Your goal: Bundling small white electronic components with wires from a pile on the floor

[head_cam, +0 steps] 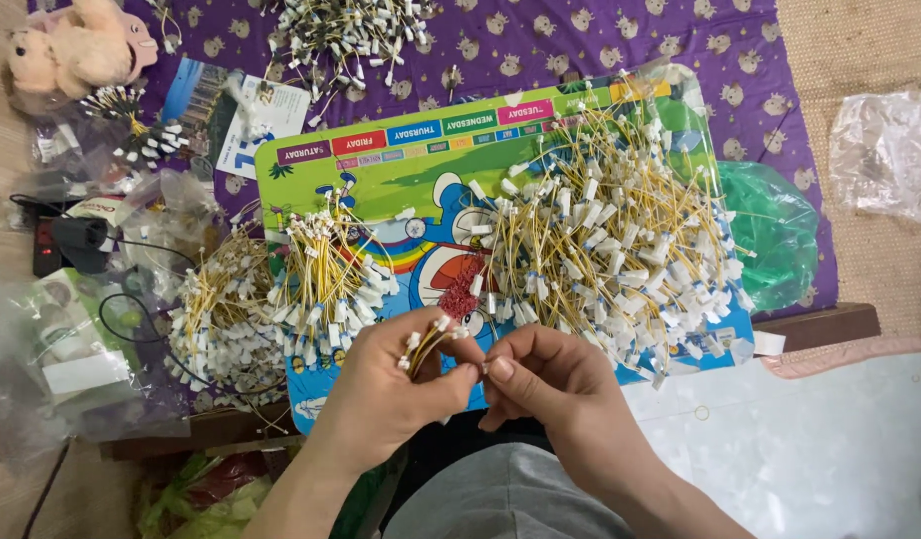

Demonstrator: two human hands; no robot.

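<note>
My left hand (396, 384) holds a small bunch of short yellow wires with white connectors (428, 342), their ends fanned upward. My right hand (545, 384) pinches at the same bunch, thumb and forefinger meeting the left thumb. Both hands hover over the near edge of a colourful cartoon board (401, 170). A big loose heap of yellow wires (620, 240) lies on the board's right half. Bundled wires (326, 274) lie on its left half. A small pile of red bands (460, 294) sits between them.
More wire bundles (221, 314) lie left of the board and at the top (346, 35) on a purple cloth (600, 45). Clear plastic bags (885, 150), a green bag (775, 230), a plush toy (76, 45) and a black cable (121, 319) surround the area.
</note>
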